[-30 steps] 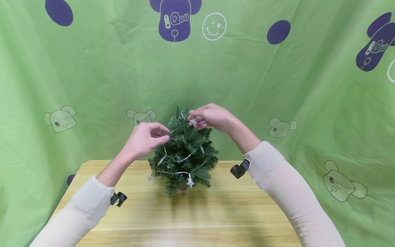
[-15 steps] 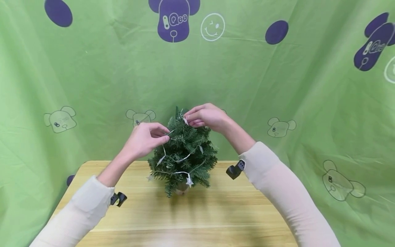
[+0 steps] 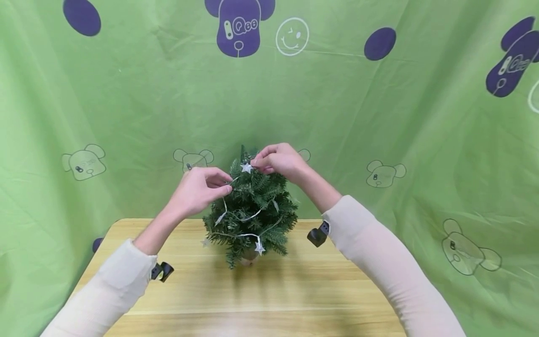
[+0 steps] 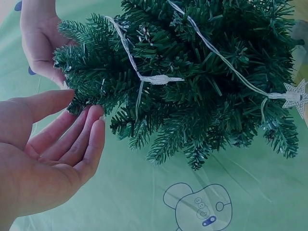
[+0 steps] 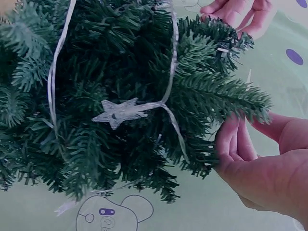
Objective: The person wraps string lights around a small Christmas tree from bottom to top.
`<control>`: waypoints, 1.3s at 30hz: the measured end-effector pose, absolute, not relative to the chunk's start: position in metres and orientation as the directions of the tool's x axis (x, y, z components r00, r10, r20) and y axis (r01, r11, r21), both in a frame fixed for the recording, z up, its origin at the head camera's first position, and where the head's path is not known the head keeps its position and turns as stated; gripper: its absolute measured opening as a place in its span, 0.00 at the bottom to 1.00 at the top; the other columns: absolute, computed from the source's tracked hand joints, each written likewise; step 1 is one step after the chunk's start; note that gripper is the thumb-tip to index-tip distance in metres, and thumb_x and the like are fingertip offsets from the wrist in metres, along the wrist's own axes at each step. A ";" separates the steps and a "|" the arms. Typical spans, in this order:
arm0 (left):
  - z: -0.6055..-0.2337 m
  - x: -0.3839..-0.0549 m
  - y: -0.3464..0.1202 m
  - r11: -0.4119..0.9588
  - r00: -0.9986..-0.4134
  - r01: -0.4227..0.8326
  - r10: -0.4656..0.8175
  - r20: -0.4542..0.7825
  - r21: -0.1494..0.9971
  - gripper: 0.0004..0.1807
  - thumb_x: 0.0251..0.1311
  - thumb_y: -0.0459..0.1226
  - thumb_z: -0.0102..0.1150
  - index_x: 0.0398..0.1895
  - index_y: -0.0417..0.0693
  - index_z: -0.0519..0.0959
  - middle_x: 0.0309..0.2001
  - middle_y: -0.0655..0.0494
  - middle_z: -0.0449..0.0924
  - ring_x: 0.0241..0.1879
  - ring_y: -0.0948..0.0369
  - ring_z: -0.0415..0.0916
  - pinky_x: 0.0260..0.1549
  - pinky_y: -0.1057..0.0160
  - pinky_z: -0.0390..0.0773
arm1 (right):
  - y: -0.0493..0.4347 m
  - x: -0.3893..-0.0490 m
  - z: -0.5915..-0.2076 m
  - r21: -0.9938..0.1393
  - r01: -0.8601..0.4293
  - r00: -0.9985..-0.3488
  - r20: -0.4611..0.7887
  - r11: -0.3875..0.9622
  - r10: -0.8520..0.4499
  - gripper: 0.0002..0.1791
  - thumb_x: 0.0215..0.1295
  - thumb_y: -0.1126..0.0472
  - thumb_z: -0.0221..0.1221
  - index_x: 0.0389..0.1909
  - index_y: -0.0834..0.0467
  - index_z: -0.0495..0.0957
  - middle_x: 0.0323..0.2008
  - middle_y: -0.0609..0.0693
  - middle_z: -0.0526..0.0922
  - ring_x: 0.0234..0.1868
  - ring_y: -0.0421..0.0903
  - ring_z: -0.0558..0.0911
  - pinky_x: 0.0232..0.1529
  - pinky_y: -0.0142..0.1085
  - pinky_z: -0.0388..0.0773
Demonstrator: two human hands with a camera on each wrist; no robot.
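A small artificial Christmas tree (image 3: 261,206) stands on the table, a white string of star lights (image 3: 251,216) wound round it. At its upper left is my left hand (image 3: 200,189), thumb and fingers apart around a branch tip. The left wrist view shows those fingers (image 4: 86,144) long and relaxed beside the needles. Near the treetop my right hand (image 3: 281,161) pinches a clear star light (image 3: 246,167) at its right edge. In the right wrist view a branch partly hides the right fingertips (image 5: 233,134). Another star light (image 5: 118,113) rests among the needles.
A star light (image 3: 259,245) hangs low at the tree's front, and another (image 3: 205,242) sticks out at lower left. The wooden table (image 3: 337,281) extends toward me. A green printed cloth (image 3: 337,103) hangs behind and at both sides.
My right hand has moved a little left and the star light with it, from between the fingers to in front of the upper branches, its face turned toward me. The left hand has stayed put.
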State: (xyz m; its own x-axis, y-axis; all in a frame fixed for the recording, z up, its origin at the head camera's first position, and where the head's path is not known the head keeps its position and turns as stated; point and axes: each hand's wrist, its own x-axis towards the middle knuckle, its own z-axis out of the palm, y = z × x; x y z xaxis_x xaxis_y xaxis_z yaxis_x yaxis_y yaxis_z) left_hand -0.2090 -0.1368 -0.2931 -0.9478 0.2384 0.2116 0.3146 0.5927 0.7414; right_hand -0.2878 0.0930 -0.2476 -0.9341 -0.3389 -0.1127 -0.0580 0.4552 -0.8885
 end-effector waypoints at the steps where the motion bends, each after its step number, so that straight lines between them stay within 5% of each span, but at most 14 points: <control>1: -0.293 -0.209 -0.137 0.591 -0.948 0.314 0.239 0.210 0.743 0.17 0.64 0.40 0.66 0.54 0.46 0.83 0.48 0.50 0.88 0.47 0.54 0.86 0.51 0.51 0.85 | 0.093 -0.288 -0.248 -0.884 -0.060 -0.936 -0.112 0.463 -0.335 0.10 0.65 0.60 0.67 0.43 0.61 0.82 0.44 0.54 0.87 0.42 0.47 0.85 0.55 0.41 0.82; 18: -0.290 -0.206 -0.134 0.587 -0.948 0.314 0.239 0.210 0.746 0.16 0.63 0.39 0.67 0.53 0.45 0.83 0.48 0.49 0.88 0.47 0.53 0.86 0.50 0.52 0.85 | 0.100 -0.290 -0.249 -0.870 -0.066 -0.925 -0.131 0.489 -0.356 0.08 0.64 0.63 0.65 0.42 0.60 0.84 0.34 0.52 0.86 0.34 0.45 0.82 0.48 0.39 0.83; 31: -0.290 -0.206 -0.135 0.593 -0.948 0.314 0.233 0.216 0.741 0.16 0.63 0.39 0.67 0.53 0.46 0.83 0.48 0.50 0.88 0.47 0.53 0.86 0.50 0.52 0.85 | 0.096 -0.290 -0.247 -0.774 -0.089 -0.939 -0.145 0.626 -0.313 0.12 0.65 0.62 0.65 0.48 0.62 0.85 0.42 0.56 0.89 0.36 0.44 0.85 0.49 0.39 0.84; 39: -0.290 -0.205 -0.135 0.599 -0.950 0.307 0.233 0.206 0.740 0.16 0.63 0.39 0.67 0.53 0.47 0.83 0.48 0.50 0.88 0.47 0.53 0.86 0.51 0.52 0.85 | 0.093 -0.290 -0.248 -0.717 -0.090 -0.949 -0.148 0.692 -0.277 0.13 0.64 0.63 0.66 0.49 0.61 0.85 0.34 0.52 0.88 0.25 0.40 0.81 0.48 0.38 0.81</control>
